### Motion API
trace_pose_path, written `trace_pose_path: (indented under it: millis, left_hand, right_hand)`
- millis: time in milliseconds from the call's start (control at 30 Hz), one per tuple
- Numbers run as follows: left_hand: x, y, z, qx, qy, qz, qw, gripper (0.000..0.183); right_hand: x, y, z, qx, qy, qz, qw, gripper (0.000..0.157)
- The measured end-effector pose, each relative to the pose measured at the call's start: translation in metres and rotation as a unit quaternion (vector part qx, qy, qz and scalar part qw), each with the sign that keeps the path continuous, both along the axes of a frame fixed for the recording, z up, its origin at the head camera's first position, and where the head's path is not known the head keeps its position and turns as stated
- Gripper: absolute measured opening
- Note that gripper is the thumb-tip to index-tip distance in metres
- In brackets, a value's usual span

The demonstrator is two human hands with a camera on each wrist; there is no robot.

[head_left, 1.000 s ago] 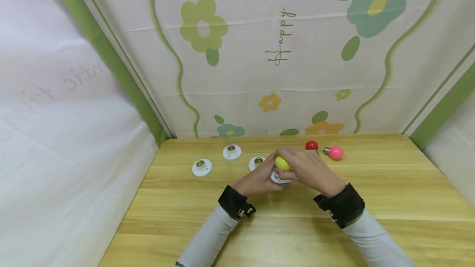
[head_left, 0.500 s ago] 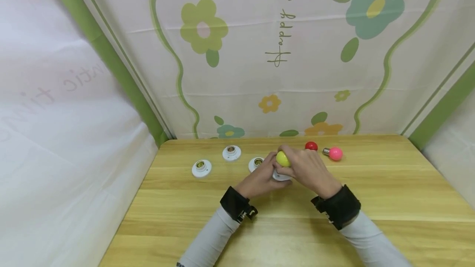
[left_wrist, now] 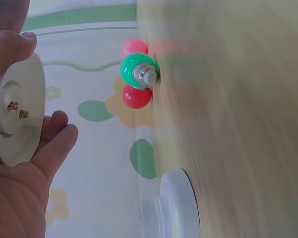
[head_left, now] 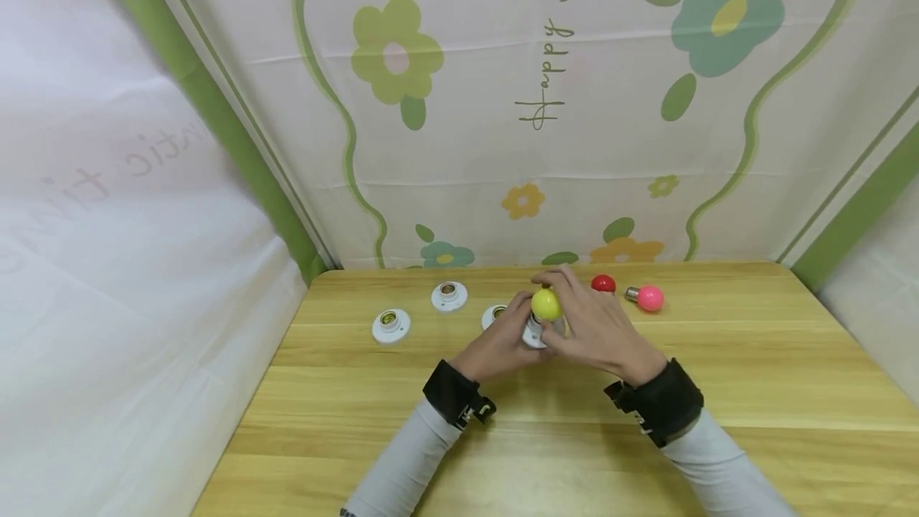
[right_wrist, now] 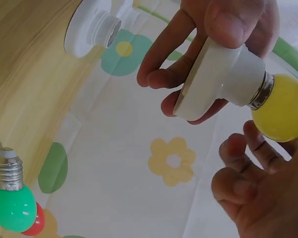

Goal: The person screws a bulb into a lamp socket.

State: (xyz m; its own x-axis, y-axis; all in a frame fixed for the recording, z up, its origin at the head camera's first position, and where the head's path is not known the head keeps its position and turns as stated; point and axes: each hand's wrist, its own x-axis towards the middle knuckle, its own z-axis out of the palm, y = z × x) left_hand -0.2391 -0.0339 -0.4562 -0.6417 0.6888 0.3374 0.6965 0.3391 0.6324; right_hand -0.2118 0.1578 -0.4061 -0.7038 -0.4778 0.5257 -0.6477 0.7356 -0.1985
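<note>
In the head view my left hand (head_left: 498,349) grips a white lamp socket (head_left: 533,335) by its round base. The left wrist view shows the socket's underside (left_wrist: 15,116) with brass contacts, thumb and fingers at its edge. A yellow bulb (right_wrist: 283,108) sits in the socket's mouth, a strip of its metal thread showing. My right hand (head_left: 596,325) is around the bulb with fingers loosely bent and spread. In the right wrist view its thumb (right_wrist: 233,186) stands apart from the yellow glass.
Three white sockets, the left one (head_left: 391,326), the rear one (head_left: 449,296) and one partly behind my left hand (head_left: 494,315), stand on the wooden table (head_left: 323,405). A red bulb (head_left: 603,283), a pink bulb (head_left: 650,298) and a green bulb (left_wrist: 136,69) lie at the back right.
The right fingers have loosened from their grip on the yellow bulb and spread, so more of the bulb shows. The left hand still holds the socket, now slightly tilted.
</note>
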Motion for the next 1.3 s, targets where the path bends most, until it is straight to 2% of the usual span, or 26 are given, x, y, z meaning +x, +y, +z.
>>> trace_pose_path:
  millis: [267, 500, 667, 800, 900, 1067, 1200, 1300]
  left_hand:
    - [0.0001, -0.0022, 0.0013, 0.013, 0.002, -0.008, 0.9999, 0.074]
    - [-0.0006, -0.0011, -0.0014, 0.018, 0.004, -0.013, 0.9998, 0.075]
    - [-0.0003, -0.0002, -0.0022, 0.025, 0.013, -0.008, 0.9996, 0.078]
    - [0.0003, 0.0003, -0.0024, 0.026, 0.014, -0.01, 0.9995, 0.08]
    - [0.0001, 0.0011, -0.0021, 0.03, 0.005, -0.012, 0.9995, 0.082]
    - [-0.0004, 0.0018, 0.0002, 0.034, 0.004, -0.01, 0.9994, 0.08]
    - [-0.0014, 0.003, 0.0016, 0.055, 0.0, -0.019, 0.9983, 0.082]
    - [-0.0032, 0.0037, 0.0001, 0.064, -0.006, -0.027, 0.9975, 0.084]
  right_hand:
    - [0.001, 0.0001, 0.004, -0.016, 0.018, 0.024, 0.999, 0.052]
    - [0.0005, 0.0004, 0.0041, -0.017, 0.026, 0.024, 0.999, 0.048]
    - [-0.0018, 0.0016, 0.0038, -0.019, 0.047, 0.021, 0.998, 0.045]
    - [-0.0029, 0.0027, 0.0038, -0.021, 0.057, 0.017, 0.998, 0.046]
    - [-0.0027, 0.0034, 0.0039, -0.026, 0.049, 0.021, 0.998, 0.053]
    - [-0.001, 0.0063, 0.0075, -0.051, 0.004, 0.06, 0.997, 0.067]
    - [-0.0002, 0.0088, 0.0095, -0.074, -0.027, 0.114, 0.99, 0.062]
    - [-0.0012, 0.0091, 0.0084, -0.086, -0.028, 0.139, 0.986, 0.055]
